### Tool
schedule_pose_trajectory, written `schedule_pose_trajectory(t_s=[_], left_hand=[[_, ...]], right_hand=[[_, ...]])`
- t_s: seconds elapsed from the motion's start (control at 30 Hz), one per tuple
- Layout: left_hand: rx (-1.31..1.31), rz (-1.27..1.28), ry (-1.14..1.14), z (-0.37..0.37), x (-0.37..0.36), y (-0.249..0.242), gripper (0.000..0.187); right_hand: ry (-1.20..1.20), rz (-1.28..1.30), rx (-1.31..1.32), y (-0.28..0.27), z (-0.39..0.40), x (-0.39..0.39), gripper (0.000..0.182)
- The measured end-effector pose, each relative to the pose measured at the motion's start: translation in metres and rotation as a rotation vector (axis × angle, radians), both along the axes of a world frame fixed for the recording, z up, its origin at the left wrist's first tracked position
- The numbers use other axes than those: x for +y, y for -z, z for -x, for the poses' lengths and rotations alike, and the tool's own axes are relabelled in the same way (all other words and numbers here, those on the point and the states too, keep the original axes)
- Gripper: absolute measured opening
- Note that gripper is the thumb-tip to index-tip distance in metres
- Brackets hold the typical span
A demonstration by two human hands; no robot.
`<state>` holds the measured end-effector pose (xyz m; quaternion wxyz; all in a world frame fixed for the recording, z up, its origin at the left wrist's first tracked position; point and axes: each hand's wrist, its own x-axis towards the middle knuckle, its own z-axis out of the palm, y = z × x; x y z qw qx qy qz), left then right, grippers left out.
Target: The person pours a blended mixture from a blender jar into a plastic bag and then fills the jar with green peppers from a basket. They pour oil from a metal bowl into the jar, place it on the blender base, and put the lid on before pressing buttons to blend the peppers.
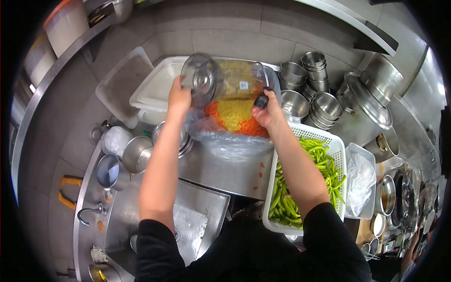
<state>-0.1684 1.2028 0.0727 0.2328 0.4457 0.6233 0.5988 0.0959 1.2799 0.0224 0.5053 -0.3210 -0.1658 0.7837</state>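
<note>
My right hand is wrapped round the black handle of a clear jug, which looks like one from a blender. The jug lies tipped on its side, with yellow mash inside and a small white label on its wall. My left hand grips the edge of its round, greyish end, which is blurred. Below the jug sits a container lined with a clear plastic bag. Inside it, a yellow mash lies heaped on chopped red-orange stuff.
A white basket of green chillies stands at right, under my forearm. Behind it are stacked steel pots and a large lidded pot. A white tub, steel bowls and a sink are at left.
</note>
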Motion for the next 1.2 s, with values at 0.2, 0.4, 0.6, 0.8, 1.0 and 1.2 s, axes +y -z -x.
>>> schedule_pose_trajectory(t_s=[0.2, 0.4, 0.6, 0.8, 1.0, 1.2], left_hand=[[-0.373, -0.176, -0.027, -0.019, -0.047, 0.073, 0.038], [-0.382, -0.335, 0.081, -0.039, -0.117, 0.151, 0.043], [-0.403, -0.016, 0.233, -0.061, -0.220, 0.154, 0.059], [0.221, 0.034, 0.241, -0.122, -0.215, 0.133, 0.088], [0.079, -0.030, 0.291, -0.136, -0.203, 0.149, 0.063], [0.104, -0.017, 0.233, -0.134, -0.194, 0.183, 0.073]], right_hand=[[-0.040, -0.188, 0.183, -0.004, -0.009, -0.022, 0.019], [-0.094, -0.563, 0.137, -0.051, -0.034, -0.082, 0.016], [-0.167, -0.860, -0.434, -0.034, -0.068, -0.166, 0.051], [-0.282, -0.947, -0.568, 0.045, -0.085, -0.211, 0.047], [-0.459, -0.853, -1.028, 0.088, -0.115, -0.224, 0.057], [-0.289, -1.411, -1.316, 0.025, -0.167, -0.203, 0.046]])
